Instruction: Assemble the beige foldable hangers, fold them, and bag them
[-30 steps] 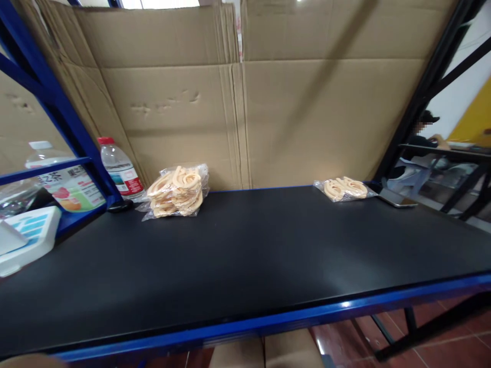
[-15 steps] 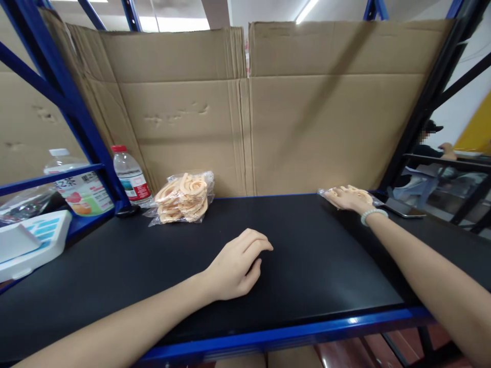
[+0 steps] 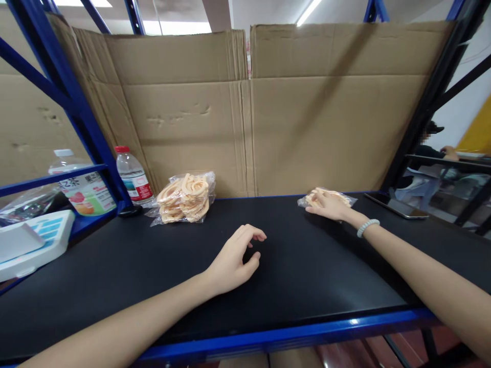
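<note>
My right hand (image 3: 330, 206), with a pale bead bracelet at its wrist, grips a small clear plastic packet (image 3: 318, 193) of beige curled pieces at the back right of the black tabletop. The hand covers part of that packet. Near the middle of the table, my left hand (image 3: 236, 258) is half curled and holds nothing, its thumb and fingers apart. To its upper left lies a stack of clear packets (image 3: 184, 198) with similar beige ring-shaped pieces, against the cardboard.
A phone (image 3: 397, 205) lies at the back right. On the left stand a red-capped bottle (image 3: 134, 176), a larger bottle (image 3: 86, 191) behind the blue frame (image 3: 97, 135) and a white scale (image 3: 40, 240). Cardboard (image 3: 192, 112) walls the back. A person (image 3: 429, 148) sits beyond the right side.
My right hand has moved left with the packet, uncovering more of the phone. My left hand's thumb and fingers have spread a little.
</note>
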The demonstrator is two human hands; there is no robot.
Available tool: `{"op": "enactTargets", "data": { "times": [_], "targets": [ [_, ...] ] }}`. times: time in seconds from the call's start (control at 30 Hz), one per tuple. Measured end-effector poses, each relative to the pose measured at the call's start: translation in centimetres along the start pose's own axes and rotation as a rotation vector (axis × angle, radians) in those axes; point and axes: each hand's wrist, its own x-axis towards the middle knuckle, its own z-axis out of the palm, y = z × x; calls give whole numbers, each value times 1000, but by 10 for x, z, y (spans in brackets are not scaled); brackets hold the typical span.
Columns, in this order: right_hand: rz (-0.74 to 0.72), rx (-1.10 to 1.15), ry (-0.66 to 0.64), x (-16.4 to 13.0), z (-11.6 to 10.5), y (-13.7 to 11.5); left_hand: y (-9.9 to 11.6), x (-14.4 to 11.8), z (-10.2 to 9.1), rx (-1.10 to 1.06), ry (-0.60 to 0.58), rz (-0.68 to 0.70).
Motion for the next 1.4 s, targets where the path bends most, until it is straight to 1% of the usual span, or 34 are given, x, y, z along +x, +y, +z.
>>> {"op": "enactTargets", "data": {
  "times": [0.17,0.23,0.3,0.37,0.4,0.43,0.47,0.57,0.63,0.7,0.77,0.87,1.0,1.07,1.17,1.27,1.33,1.4],
  "targets": [
    [-377,279,-13,-17,-14,-63,-10,2,3,-115,85,-126],
    [-475,392,-48,-27,-19,-85,-15,3,5,-152,130,-187],
    [-547,481,-88,-36,-25,-102,-19,3,5,-138,185,-233],
    [-606,546,-123,-43,-30,-112,-24,5,1,-70,229,-242],
    [-635,569,-136,-46,-32,-116,-26,6,-2,-26,227,-225],
    [-664,588,-150,-48,-33,-118,-28,7,-6,16,201,-196],
    [-691,604,-162,-49,-34,-119,-30,9,-11,51,143,-152],
    [-745,694,-221,-50,-34,-121,-36,13,-28,125,-104,-1],
    [-749,781,-275,-50,-33,-122,-41,15,-37,166,-212,79],
    [-740,834,-275,-52,-32,-125,-45,15,-40,185,-278,148],
    [-703,804,-213,-57,-32,-130,-48,16,-39,201,-297,197],
    [-619,645,-104,-69,-33,-143,-51,16,-32,241,-269,230],
    [-594,385,64,-89,-27,-160,-46,16,-25,251,-162,210],
    [-568,292,146,-97,-23,-167,-39,17,-22,204,-75,173],
    [-533,196,206,-101,-22,-172,-30,18,-18,124,71,101],
    [-512,194,198,-96,-31,-171,-25,18,-14,17,188,14],
    [-484,271,184,-91,-39,-166,-25,18,-13,-106,239,-67],
    [-440,384,190,-85,-46,-159,-28,18,-13,-241,283,-180]
  ]
}}
